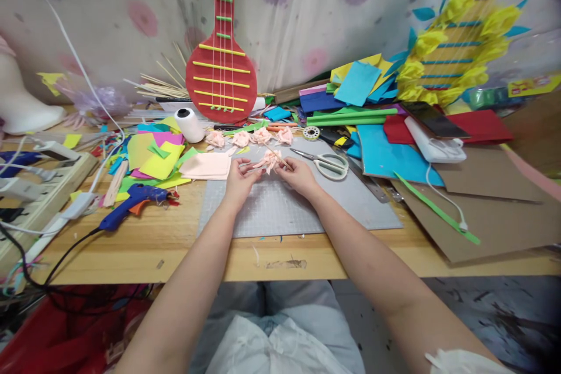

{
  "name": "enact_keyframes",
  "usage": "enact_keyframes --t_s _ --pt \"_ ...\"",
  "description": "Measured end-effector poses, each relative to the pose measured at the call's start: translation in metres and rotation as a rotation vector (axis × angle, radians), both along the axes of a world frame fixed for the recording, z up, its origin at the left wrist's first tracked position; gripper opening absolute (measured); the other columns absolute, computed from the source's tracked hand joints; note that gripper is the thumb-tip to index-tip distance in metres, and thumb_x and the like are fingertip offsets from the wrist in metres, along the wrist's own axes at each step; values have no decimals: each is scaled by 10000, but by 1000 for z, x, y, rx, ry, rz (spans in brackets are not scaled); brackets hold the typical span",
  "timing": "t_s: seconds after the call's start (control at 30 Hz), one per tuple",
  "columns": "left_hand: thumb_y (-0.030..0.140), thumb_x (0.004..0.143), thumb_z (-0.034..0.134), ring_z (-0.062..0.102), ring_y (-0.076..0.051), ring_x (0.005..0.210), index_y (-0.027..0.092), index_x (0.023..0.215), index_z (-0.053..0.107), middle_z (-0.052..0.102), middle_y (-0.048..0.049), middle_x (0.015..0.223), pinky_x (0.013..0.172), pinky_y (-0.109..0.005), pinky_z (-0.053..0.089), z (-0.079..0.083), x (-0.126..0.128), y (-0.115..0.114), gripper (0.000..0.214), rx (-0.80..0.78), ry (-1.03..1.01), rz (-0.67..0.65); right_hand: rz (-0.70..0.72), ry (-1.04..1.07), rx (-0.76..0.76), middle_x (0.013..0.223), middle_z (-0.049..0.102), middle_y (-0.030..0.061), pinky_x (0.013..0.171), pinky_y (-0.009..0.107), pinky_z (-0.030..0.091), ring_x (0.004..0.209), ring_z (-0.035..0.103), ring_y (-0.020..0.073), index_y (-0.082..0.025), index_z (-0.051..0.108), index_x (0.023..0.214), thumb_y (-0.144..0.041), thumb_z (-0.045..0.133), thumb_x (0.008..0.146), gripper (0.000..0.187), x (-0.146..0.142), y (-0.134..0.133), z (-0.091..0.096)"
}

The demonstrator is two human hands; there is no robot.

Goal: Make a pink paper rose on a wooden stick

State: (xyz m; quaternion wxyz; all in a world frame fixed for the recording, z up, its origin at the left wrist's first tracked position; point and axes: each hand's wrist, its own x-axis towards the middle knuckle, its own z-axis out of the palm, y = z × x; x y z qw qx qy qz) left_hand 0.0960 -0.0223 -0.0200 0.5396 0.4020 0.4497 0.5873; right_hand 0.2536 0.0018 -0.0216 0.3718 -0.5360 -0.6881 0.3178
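Note:
Both my hands meet over the grey cutting mat (302, 210). My left hand (239, 177) pinches one side of a small pink paper flower (269, 160). My right hand (300, 174) pinches the other side, where a thin wooden stick (275, 154) pokes up and back from the flower. Just behind, several finished pink paper flowers (250, 138) lie in a row. A stack of pink paper squares (207, 166) sits left of my left hand.
White-handled scissors (326, 163) lie right of my hands. A blue glue gun (131, 201) rests at the left beside coloured paper scraps (155, 155). A white thread spool (190, 124), a red cardboard guitar (221, 64), brown cardboard sheets (495, 210) and a phone (432, 118) crowd the table.

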Motion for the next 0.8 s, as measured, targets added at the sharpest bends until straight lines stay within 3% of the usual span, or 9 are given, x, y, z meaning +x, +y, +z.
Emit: enact_keyframes --t_s 0.17,0.4,0.53,0.8 --pt "251 521 729 647 -166 734 181 886 385 635 -41 865 699 -297 473 4 0 -2 507 -9 4 -9 10 -17 23 554 434 -48 510 206 271 518 365 84 -185 544 690 -415 490 708 237 0 2 -4" --pt "391 601 665 645 -152 624 177 837 396 625 -11 754 598 -262 476 14 1 -5 417 -67 -3 -20 -36 61 30 521 364 -56 498 209 256 501 325 84 -186 546 704 -384 524 689 200 0 0 0" --pt "342 561 704 641 -150 614 159 817 451 607 10 696 564 -238 471 11 1 -4 404 -65 37 20 -58 59 53 506 337 -55 494 210 240 499 315 85 -187 563 706 -395 527 694 212 0 -1 1" --pt "316 559 712 611 -125 577 135 853 613 626 -15 703 531 -227 450 17 5 -12 359 -131 122 -36 -67 100 64 507 327 -58 500 213 244 492 306 84 -189 564 718 -401 527 699 216 -1 -2 0"
